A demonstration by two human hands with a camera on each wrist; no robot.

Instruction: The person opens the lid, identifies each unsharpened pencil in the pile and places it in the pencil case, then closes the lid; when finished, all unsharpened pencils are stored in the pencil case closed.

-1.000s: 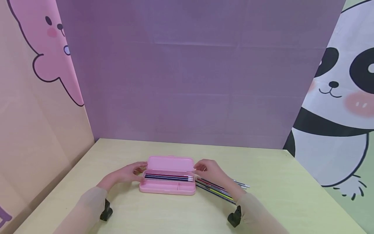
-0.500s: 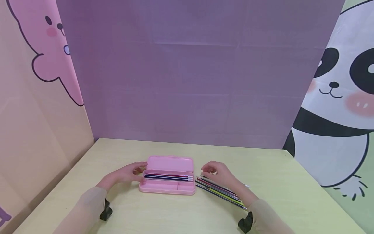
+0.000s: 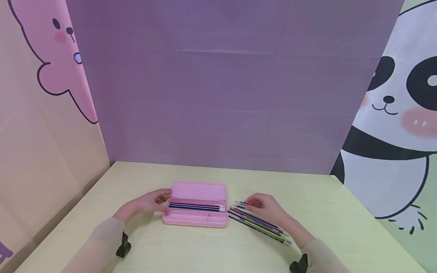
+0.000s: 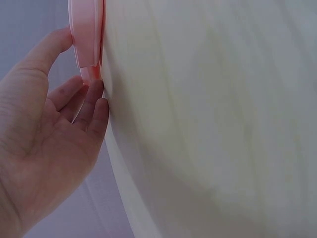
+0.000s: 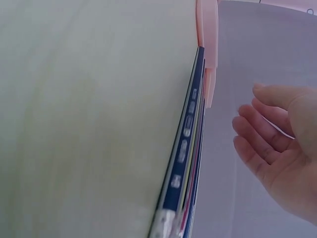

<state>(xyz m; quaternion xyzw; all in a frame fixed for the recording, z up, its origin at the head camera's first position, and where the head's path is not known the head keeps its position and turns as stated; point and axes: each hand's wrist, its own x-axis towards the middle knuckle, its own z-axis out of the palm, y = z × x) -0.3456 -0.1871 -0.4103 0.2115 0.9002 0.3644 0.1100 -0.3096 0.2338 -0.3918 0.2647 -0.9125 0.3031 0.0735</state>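
An open pink pencil case (image 3: 191, 217) lies on the table, its lid (image 3: 198, 191) folded back. Several dark striped pencils (image 3: 195, 206) lie in its long back compartment. My left hand (image 3: 151, 201) holds the left end of the case, thumb at the tray and fingers by the lid; the left wrist view shows the thumb (image 4: 58, 42) against the pink side. Right of the case, my right hand (image 3: 268, 206) hovers over loose pencils (image 3: 263, 226), fingers loosely bent. The right wrist view shows nothing between thumb and fingers; pencil tips (image 3: 240, 203) show beside them in the head view.
The pale wooden table (image 3: 191, 250) is backed by a purple sheet (image 3: 218, 94). Cartoon-printed panels stand at left and right. A black wrist device (image 3: 123, 245) sits on the left sleeve, another (image 3: 299, 264) on the right. Two small compartments in the case hold nothing visible.
My right hand has drawn back from the case's right edge, moving right over the loose pencils and uncovering more of them. The left hand stays at the case.
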